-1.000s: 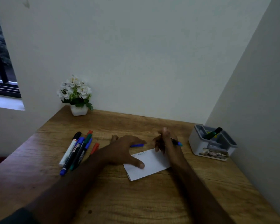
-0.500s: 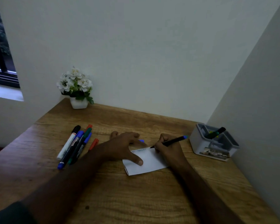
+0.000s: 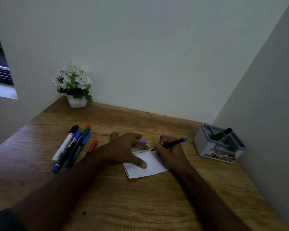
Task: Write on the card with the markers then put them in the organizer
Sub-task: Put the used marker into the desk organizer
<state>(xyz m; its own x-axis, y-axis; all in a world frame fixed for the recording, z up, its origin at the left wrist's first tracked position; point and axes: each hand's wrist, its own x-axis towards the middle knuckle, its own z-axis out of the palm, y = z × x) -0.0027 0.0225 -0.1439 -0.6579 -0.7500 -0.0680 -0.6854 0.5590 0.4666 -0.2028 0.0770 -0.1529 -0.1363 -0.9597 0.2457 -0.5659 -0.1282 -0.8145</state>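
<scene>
Wood-grain brown, the surface [image 3: 140, 205] fills the lower view, boxed in by pale walls behind and to the right of the card. The white card [image 3: 150, 165] lies flat near the middle of it. The left hand [image 3: 123, 150] rests spread on the card's left part, fingers [image 3: 141, 165] open and flat, the thumb pressing the paper; a small blue cap [image 3: 143, 142] shows just beyond that hand. The right hand [image 3: 169, 152] sits at the card's right edge, its fingers closed around a black pen with a blue end [image 3: 172, 143], the tip touching the card's far edge beside a line of faint writing. Right of the card, near the wall corner, stands the grey organizer [image 3: 207, 147] with a green marker [image 3: 221, 134] leaning in one compartment. Left of the card lies a loose bunch of markers [image 3: 72, 147], with an orange marker [image 3: 92, 146] lying nearest the card. Far beyond the card to the left, a white pot of flowers [image 3: 73, 85] stands against the wall.
</scene>
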